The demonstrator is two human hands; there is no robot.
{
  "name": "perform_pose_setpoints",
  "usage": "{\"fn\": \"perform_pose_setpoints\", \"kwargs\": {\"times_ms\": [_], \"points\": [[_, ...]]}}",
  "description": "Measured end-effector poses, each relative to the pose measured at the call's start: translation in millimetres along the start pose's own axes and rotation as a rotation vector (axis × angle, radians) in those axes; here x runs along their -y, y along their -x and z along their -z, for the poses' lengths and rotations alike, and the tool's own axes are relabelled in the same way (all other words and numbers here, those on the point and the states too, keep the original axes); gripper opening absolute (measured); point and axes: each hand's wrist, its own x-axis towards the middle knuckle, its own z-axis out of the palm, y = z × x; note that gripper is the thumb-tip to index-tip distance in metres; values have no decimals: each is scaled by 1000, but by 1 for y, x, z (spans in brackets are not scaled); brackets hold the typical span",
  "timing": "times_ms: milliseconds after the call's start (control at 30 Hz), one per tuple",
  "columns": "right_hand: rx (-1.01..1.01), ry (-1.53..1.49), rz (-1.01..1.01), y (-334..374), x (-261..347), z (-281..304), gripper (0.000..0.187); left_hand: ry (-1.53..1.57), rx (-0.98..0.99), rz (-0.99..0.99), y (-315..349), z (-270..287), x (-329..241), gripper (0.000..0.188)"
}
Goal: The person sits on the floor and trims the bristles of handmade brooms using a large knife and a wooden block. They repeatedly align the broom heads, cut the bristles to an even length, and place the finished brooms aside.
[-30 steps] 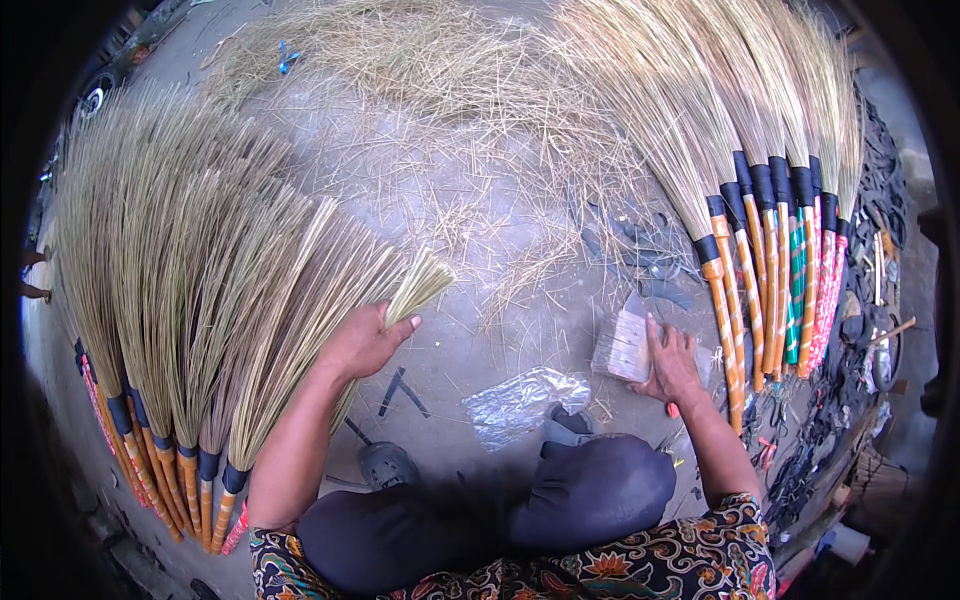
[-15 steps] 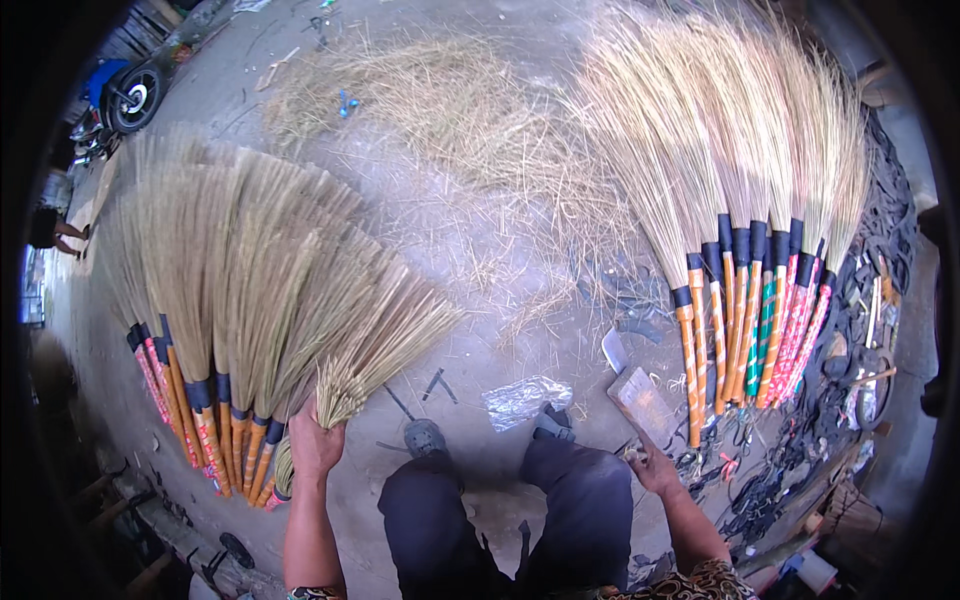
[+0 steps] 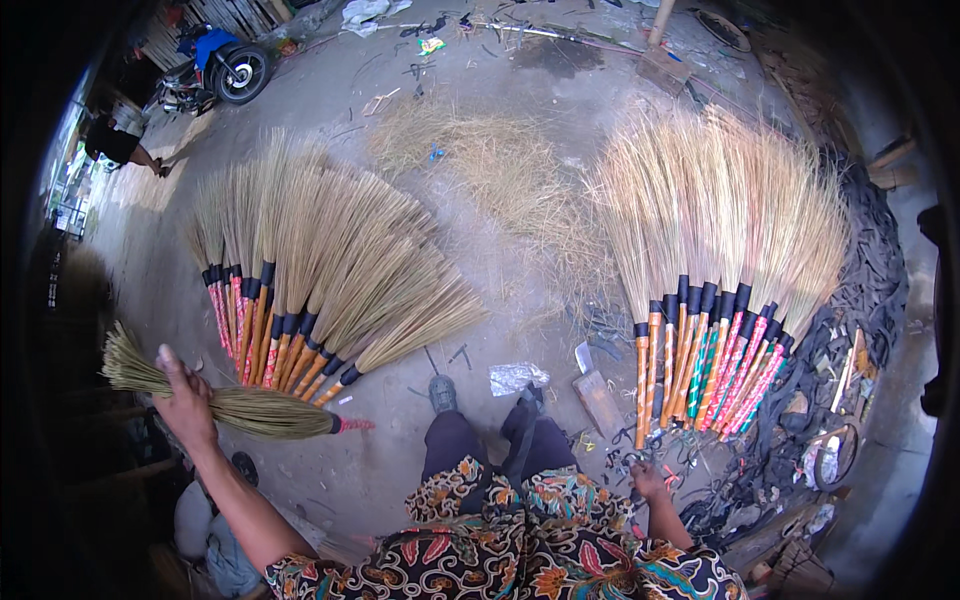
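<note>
My left hand (image 3: 185, 405) is out to the left, closed round the straw of a grass broom (image 3: 265, 411). The broom is held roughly level, its bristle tips toward the far left and its short pink-red handle pointing right, blurred. Just beyond it a fan of finished brooms (image 3: 350, 240) lies on the ground, with black-bound necks and orange or pink handles. My right hand (image 3: 650, 480) is low beside my right leg, with its fingers curled. Whatever it may hold is too small to make out. Beyond that hand lies a wooden block (image 3: 596, 401) with a pale blade-like piece (image 3: 583, 356).
A second fan of brooms (image 3: 730, 220) lies to the right, beside heaped black strips (image 3: 870, 260). Loose straw (image 3: 510, 165) covers the middle ground. A silver foil sheet (image 3: 518, 378) is by my feet. Farther off are a blue motorcycle (image 3: 222, 62) and a person (image 3: 118, 143).
My left hand has drawn a broom away from the left fan and swung it out leftward. My body and view have risen and tilted back. The right hand stays low at the right.
</note>
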Motion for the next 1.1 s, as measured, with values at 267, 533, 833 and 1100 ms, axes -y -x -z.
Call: {"fn": "perform_pose_setpoints", "kwargs": {"times_ms": [267, 533, 833, 1100], "points": [[-253, 259, 579, 25, 217, 40, 101, 779, 338, -60, 58, 77, -105, 43], [-204, 556, 1060, 41, 342, 8, 63, 1130, 440, 26, 70, 74, -59, 43], [-316, 443, 689, 39, 291, 44, 31, 516, -341, 276, -80, 38, 53, 97], [-266, 394, 2, 109, 247, 33, 49, 48, 73, 1004, -98, -40, 312, 85]]}}
